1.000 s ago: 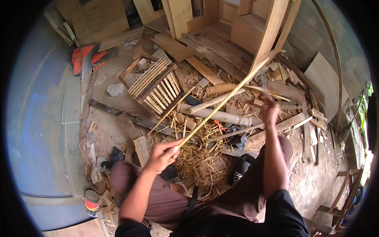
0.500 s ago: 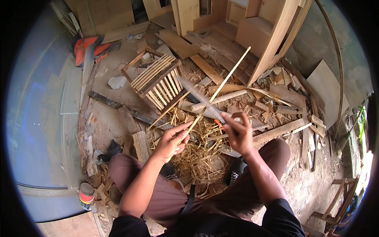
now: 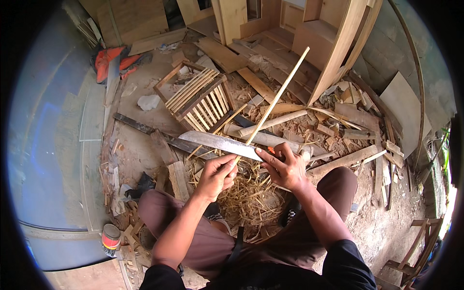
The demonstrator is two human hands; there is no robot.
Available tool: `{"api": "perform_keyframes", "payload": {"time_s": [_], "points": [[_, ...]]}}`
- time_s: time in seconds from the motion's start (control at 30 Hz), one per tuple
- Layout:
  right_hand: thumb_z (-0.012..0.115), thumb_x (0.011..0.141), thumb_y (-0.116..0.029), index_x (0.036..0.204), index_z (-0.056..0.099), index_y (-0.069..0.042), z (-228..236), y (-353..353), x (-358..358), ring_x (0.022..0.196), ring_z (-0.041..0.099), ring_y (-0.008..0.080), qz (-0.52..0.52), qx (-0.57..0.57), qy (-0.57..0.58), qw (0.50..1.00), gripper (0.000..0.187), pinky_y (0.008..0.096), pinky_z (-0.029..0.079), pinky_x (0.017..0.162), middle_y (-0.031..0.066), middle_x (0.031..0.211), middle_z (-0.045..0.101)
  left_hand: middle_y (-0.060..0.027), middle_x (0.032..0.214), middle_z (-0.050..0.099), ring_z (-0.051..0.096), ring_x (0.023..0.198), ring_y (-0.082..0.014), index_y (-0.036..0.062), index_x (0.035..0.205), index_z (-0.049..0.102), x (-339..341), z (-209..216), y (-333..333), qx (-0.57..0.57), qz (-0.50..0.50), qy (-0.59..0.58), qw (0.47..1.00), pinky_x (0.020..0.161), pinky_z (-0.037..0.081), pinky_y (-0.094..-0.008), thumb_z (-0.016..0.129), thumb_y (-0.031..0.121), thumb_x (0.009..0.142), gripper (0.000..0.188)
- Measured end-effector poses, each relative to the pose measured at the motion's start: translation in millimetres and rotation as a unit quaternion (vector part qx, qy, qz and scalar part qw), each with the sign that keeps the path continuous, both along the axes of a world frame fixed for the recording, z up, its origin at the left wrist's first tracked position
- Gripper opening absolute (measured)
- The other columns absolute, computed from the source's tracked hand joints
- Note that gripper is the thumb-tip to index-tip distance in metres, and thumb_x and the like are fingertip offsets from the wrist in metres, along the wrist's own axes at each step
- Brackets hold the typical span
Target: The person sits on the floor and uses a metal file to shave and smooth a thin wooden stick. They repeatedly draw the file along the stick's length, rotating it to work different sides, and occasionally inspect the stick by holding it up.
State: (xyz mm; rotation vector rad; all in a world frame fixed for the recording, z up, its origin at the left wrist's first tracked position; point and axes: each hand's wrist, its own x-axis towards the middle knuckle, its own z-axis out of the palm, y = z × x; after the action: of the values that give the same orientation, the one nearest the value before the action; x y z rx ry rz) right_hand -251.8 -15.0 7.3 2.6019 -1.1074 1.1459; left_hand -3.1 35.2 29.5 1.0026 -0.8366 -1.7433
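Between the thumb and fingers of my left hand [image 3: 216,178] is the lower end of a long thin wooden strip [image 3: 276,99], slanting up and away to the right. My right hand [image 3: 286,166] is closed round the handle of a large knife [image 3: 220,143], index finger stretched along the blade. The broad blade points left and crosses over the strip just above my left fingers. Below both hands, a heap of pale curled shavings [image 3: 251,200] lies on the ground between my feet. My right fingers hide most of the handle.
A slatted wooden frame [image 3: 203,96] stands tilted ahead, beside a round pole [image 3: 270,123]. Boards and offcuts [image 3: 348,159] litter the floor. A wooden cabinet [image 3: 333,58] rises at the far right. A paint tin [image 3: 110,237] sits at the lower left, near a blue panel [image 3: 53,169].
The knife blade has swung from pointing steeply up and away to lying nearly level, pointing left across the strip. My left hand still grips the strip's lower end.
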Motion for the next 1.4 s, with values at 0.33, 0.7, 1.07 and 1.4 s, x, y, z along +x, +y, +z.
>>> {"api": "perform_keyframes", "payload": {"time_s": [0.33, 0.7, 1.07, 1.4], "points": [[0.067, 0.097, -0.018, 0.129, 0.072, -0.015, -57, -104, -145, 0.078, 0.067, 0.0292, -0.250, 0.100, -0.229, 0.935, 0.033, 0.0437, 0.056, 0.072, 0.0174, 0.101, 0.066, 0.0010, 0.075, 0.049, 0.029, 0.052, -0.0017, 0.0058, 0.146, 0.054, 19, -1, 27, 0.000, -0.081, -0.027, 0.996, 0.043, 0.024, -0.0187, 0.050, 0.009, 0.108, 0.039], [0.068, 0.098, -0.012, 0.130, 0.072, -0.012, 29, -25, -84, 0.079, 0.058, 0.0133, -0.199, 0.167, -0.306, 0.916, 0.032, 0.0278, 0.048, 0.070, 0.0090, 0.106, 0.061, 0.0007, 0.077, 0.051, 0.029, 0.048, -0.0009, 0.0064, 0.151, 0.046, 24, -3, 22, 0.080, -0.058, -0.001, 0.995, 0.040, 0.025, -0.0176, 0.049, 0.014, 0.109, 0.043], [0.080, 0.085, -0.012, 0.122, 0.077, -0.021, 44, 74, -92, 0.070, 0.064, 0.0159, -0.154, 0.243, -0.054, 0.956, 0.038, 0.0321, 0.052, 0.058, 0.0050, 0.100, 0.058, -0.0034, 0.074, 0.059, 0.035, 0.044, -0.0022, 0.0064, 0.112, 0.058, -107, -23, 44, 0.109, -0.056, 0.027, 0.992, 0.037, 0.028, -0.0191, 0.057, 0.020, 0.105, 0.015], [0.081, 0.085, -0.024, 0.121, 0.077, -0.028, 16, 120, -113, 0.059, 0.063, 0.0208, -0.126, 0.299, 0.036, 0.945, 0.036, 0.0375, 0.050, 0.050, 0.0010, 0.097, 0.057, 0.0010, 0.066, 0.059, 0.046, 0.051, -0.0030, 0.0017, 0.102, 0.066, -150, -51, 69, 0.025, -0.010, -0.107, 0.994, 0.046, 0.033, -0.0218, 0.055, 0.019, 0.107, 0.022]]}}
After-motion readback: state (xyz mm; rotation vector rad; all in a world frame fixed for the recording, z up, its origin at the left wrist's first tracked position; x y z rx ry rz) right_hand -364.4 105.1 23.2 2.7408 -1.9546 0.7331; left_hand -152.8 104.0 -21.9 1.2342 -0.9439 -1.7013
